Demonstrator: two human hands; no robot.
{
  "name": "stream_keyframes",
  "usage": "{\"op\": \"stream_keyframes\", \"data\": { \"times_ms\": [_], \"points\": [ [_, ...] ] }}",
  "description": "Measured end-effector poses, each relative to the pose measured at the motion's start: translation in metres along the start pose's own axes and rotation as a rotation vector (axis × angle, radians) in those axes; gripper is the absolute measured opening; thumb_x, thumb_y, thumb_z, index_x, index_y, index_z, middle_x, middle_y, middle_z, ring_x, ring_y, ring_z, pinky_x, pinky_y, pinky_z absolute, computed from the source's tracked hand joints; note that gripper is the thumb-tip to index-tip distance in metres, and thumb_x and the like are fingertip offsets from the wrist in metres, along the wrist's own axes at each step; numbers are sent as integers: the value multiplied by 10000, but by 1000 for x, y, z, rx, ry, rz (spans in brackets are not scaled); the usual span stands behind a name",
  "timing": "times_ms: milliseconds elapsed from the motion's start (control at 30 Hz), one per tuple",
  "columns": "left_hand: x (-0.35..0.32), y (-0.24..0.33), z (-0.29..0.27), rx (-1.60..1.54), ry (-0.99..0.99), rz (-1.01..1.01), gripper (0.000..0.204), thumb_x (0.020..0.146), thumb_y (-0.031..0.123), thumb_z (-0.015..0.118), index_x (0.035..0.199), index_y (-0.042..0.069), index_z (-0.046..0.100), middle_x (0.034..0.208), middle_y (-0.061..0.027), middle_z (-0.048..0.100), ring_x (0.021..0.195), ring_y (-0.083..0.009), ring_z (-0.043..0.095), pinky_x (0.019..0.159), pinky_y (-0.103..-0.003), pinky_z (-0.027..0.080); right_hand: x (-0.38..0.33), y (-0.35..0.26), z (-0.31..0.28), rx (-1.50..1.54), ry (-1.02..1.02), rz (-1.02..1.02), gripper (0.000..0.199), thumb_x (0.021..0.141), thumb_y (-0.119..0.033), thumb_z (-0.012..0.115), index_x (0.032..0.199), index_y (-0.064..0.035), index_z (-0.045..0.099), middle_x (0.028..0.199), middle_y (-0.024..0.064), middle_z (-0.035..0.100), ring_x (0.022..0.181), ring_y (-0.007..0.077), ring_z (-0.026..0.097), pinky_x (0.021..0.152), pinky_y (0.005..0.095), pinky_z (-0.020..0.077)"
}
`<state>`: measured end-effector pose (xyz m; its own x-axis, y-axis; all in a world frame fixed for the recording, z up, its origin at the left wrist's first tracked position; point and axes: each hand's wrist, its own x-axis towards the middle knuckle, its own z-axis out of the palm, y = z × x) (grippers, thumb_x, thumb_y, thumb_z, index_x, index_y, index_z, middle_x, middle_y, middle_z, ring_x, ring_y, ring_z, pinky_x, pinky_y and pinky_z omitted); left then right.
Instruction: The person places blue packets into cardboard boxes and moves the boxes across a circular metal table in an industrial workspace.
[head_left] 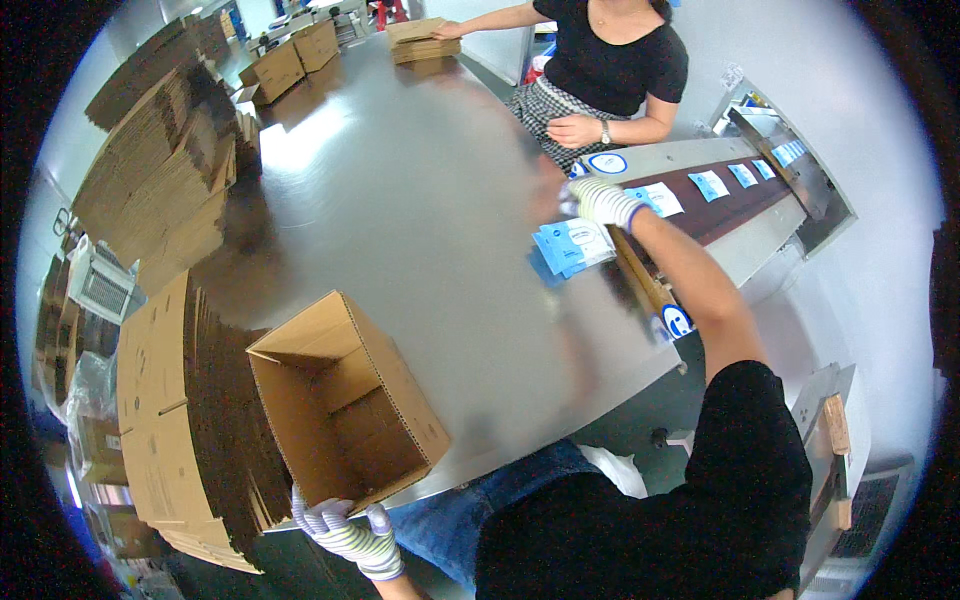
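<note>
An upright cardboard box (405, 385) with its top open stands near the table's front edge. My left hand (352, 538), in a striped white glove, grips the box's near edge, thumb and fingers at the cardboard. My right hand (602, 203), gloved alike, reaches over the end of a conveyor with a dark red belt (728, 212). Its fingers are smeared by motion, so what they hold, if anything, is unclear. Just below it, a small pile of blue-and-white packets (577, 246) lies on the table. More packets (709, 185) lie spaced along the belt, one close beside my right wrist.
Flattened cartons (155, 400) are stacked left of the box, with more stacks (165, 170) farther back. Across the shiny metal table (390, 190), a person (610, 75) in black rests one hand on folded cartons (420, 42). Boxes (285, 68) stand at the far left.
</note>
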<state>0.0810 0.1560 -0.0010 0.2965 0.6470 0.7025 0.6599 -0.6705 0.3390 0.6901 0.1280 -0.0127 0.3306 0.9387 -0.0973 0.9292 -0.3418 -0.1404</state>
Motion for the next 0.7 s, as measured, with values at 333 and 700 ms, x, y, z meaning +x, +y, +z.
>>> {"op": "stream_keyframes", "data": {
  "times_ms": [333, 700],
  "points": [
    [0, -4, -4, 80, -63, 23, 310, 824, 375, 567, 760, 108, 422, 876, -120, 474, 1107, -392, 486, 904, -506, 366, 39, 10, -40, -214, -475, -88, 546, 699, -274, 784, 1167, -46, 619, 1115, 152, 660, 1012, 300, 630, 856, 394, 495],
    [1, -3, 1, 48, -40, 27, 361, 827, 438, 585, 780, 108, 445, 898, -116, 495, 1119, -387, 486, 921, -516, 354, -10, -21, 51, -360, -639, -208, 439, 738, -383, 628, 1005, -37, 668, 993, 177, 665, 886, 291, 633, 823, 391, 473]
  ]
}}
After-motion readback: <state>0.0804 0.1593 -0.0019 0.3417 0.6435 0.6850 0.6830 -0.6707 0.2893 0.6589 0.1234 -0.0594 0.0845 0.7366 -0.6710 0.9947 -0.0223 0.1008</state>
